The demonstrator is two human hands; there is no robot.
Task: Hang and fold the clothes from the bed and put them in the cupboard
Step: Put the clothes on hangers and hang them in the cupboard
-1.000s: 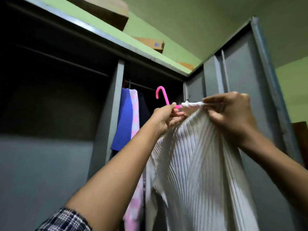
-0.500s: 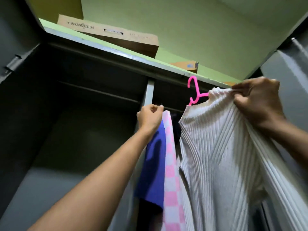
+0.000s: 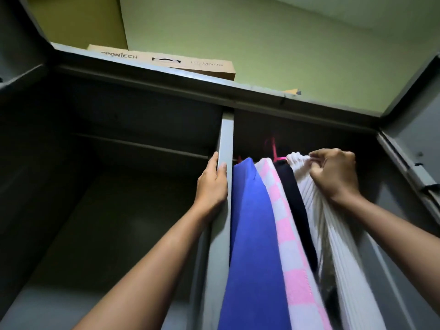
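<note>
Right hand (image 3: 333, 179) clamps the top of the white ribbed garment (image 3: 316, 210), its pink hanger (image 3: 276, 154) raised inside the right compartment of the cupboard (image 3: 262, 91); left hand (image 3: 213, 184) rests straight-fingered on the centre divider (image 3: 226, 139). Hanging step, I'd say: next the hook must seat on the rail, lost in shadow there. Alongside hang a blue garment (image 3: 252, 234), a pink checked cloth (image 3: 283, 225) and a dark garment (image 3: 291, 194).

Left hand (image 3: 212, 184) raised, flat-fingered; right hand (image 3: 334, 173) raised, apparently curled in a pinch.
</note>
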